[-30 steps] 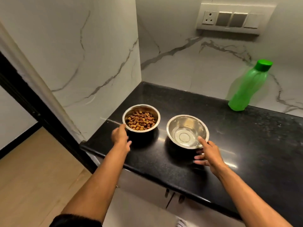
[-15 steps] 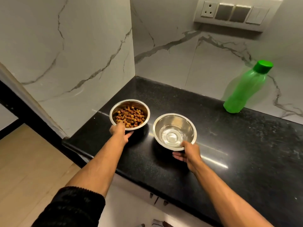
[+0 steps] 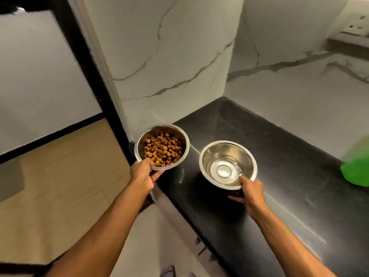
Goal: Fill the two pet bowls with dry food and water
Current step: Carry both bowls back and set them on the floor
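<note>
A steel bowl (image 3: 179, 134) full of brown dry food (image 3: 162, 149) is held up at the counter's left corner; my left hand (image 3: 142, 174) grips its near rim, thumb on top and fingers under. A second steel bowl (image 3: 205, 156) with clear water in its bottom (image 3: 223, 169) is lifted above the black counter (image 3: 279, 176). My right hand (image 3: 248, 191) grips its near rim, thumb inside and fingers beneath.
A green plastic bottle (image 3: 356, 172) stands blurred at the right edge of the counter. White marble walls enclose the corner, with a switch plate (image 3: 357, 23) at top right. A black door frame (image 3: 89, 62) and wooden floor (image 3: 69, 176) lie to the left.
Both hands closed on the bowl rims and lifted the bowls off the counter, toward the left edge. My view swung left, so the bottle now sits at the right border.
</note>
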